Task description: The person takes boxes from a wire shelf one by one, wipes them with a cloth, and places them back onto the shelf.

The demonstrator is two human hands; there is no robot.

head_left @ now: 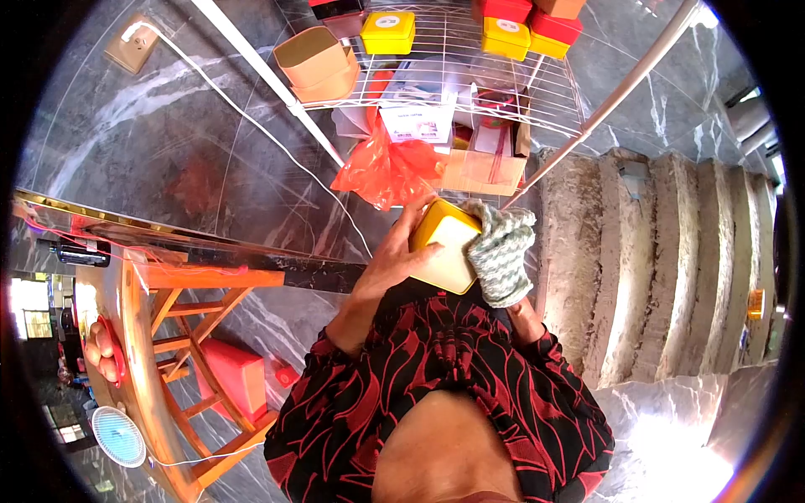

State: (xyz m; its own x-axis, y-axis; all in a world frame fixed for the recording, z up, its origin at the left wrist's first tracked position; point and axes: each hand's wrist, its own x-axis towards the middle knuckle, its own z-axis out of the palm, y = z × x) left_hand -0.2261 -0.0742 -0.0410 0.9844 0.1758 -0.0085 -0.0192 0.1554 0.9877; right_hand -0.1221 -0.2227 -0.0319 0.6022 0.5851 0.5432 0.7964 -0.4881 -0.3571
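A yellow box (447, 249) with rounded corners is tilted in front of my chest, its pale face turned up toward me. Bare, my left hand (401, 254) holds the left side, with the thumb lying over the pale face. My right hand (503, 256) is covered by grey-and-white striped knitted fabric that looks like a glove. It is closed against the right edge of the box, and its separate fingers do not show. Just beyond the box hangs a red plastic bag (387, 172).
Ahead stands a white wire rack (449, 80) with yellow boxes (388, 33), red boxes and a tan container (314, 63). Below are a cardboard box (482, 172) and other goods. Rough steps (620, 268) rise at right. At left are a wooden stool (201, 277) and a white cable (277, 142).
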